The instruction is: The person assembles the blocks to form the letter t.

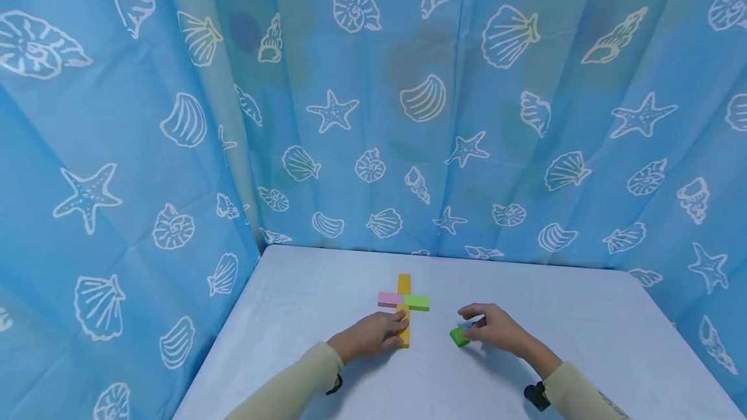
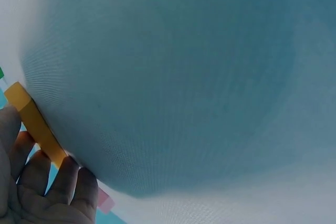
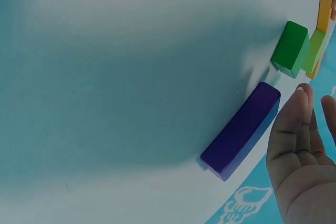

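My left hand [image 1: 373, 334] touches the long yellow block [image 1: 405, 337], its fingers resting along the side. In the left wrist view this yellow block [image 2: 39, 127] lies beside my fairly straight fingers [image 2: 34, 174]. Beyond it, a pink block [image 1: 388, 299], a light green block [image 1: 417, 303] and another yellow block [image 1: 404, 284] form a cross with it. My right hand [image 1: 496, 328] hovers with loosely bent fingers by a green block [image 1: 460, 337]. The right wrist view shows a purple block [image 3: 241, 129] and the green block [image 3: 292, 48] next to that hand, apart from its fingers.
A white cloth covers the table [image 1: 327, 277]. Blue curtains [image 1: 373, 122] with white shells and starfish stand along the back and both sides. Dark bands [image 1: 535, 396] are on both wrists.
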The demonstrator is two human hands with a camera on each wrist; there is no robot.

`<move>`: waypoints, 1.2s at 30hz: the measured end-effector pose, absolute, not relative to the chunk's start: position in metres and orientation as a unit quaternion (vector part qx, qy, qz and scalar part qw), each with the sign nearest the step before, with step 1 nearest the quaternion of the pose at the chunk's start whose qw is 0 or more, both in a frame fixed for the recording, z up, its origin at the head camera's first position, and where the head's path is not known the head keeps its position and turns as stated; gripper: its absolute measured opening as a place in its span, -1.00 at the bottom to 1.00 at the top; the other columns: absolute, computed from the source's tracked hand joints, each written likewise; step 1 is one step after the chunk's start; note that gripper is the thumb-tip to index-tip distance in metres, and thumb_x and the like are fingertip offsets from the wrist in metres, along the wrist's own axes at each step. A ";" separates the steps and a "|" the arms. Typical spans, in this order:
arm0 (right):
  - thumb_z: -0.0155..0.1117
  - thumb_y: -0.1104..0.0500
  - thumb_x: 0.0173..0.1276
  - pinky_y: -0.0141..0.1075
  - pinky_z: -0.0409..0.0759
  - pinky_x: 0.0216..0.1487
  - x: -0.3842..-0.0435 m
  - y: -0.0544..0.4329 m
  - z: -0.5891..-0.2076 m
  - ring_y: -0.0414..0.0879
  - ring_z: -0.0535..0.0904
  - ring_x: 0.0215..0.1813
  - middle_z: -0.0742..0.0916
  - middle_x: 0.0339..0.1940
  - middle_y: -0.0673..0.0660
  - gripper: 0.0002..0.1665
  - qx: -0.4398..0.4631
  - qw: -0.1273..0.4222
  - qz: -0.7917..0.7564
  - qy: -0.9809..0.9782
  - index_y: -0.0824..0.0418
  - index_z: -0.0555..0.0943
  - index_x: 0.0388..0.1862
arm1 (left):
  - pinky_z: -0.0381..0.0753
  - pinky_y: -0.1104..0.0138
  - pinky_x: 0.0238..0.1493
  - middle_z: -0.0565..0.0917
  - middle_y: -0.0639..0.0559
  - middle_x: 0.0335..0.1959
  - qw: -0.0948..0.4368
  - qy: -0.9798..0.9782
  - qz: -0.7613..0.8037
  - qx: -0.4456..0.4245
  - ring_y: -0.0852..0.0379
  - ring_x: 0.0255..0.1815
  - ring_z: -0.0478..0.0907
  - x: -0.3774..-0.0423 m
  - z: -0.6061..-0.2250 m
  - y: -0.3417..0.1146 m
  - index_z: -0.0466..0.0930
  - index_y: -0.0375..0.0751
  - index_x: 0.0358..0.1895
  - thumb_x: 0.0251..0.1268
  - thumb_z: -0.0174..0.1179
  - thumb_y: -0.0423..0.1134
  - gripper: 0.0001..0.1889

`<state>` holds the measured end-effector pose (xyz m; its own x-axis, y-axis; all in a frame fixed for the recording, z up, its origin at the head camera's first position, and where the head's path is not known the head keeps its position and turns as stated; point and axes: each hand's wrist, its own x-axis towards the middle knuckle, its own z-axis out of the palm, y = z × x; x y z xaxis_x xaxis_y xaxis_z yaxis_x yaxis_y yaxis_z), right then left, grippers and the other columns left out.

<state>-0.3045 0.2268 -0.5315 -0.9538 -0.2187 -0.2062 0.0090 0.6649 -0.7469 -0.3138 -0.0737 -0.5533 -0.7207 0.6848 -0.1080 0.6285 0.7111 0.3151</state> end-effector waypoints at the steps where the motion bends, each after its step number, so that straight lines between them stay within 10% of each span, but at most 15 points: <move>1: 0.50 0.19 0.16 -0.16 0.68 -0.14 -0.305 0.226 -0.532 -0.10 0.62 -0.11 0.69 0.11 0.20 -0.46 -0.056 0.139 -0.403 0.903 0.24 0.62 0.15 | 0.37 0.26 0.44 0.31 0.13 0.51 0.110 0.918 0.131 0.357 0.14 0.49 0.32 -0.314 -0.553 -0.074 0.35 -0.02 0.44 0.47 0.10 0.03 -0.45; 36: 0.53 0.24 0.10 -0.26 0.59 -0.16 -0.295 0.214 -0.540 -0.12 0.55 -0.19 0.73 -0.10 0.04 -0.51 -0.079 0.124 -0.349 0.926 0.21 0.67 0.06 | 0.35 0.24 0.45 0.29 0.14 0.52 0.119 0.919 0.136 0.351 0.12 0.50 0.30 -0.314 -0.554 -0.074 0.33 0.00 0.45 0.47 0.09 0.06 -0.44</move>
<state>-0.2954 0.2142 -0.5404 -0.9568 -0.2324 -0.1745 -0.0594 0.7442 -0.6653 -0.3137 -0.0738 -0.5545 -0.7258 0.6766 -0.1241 0.6117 0.7174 0.3334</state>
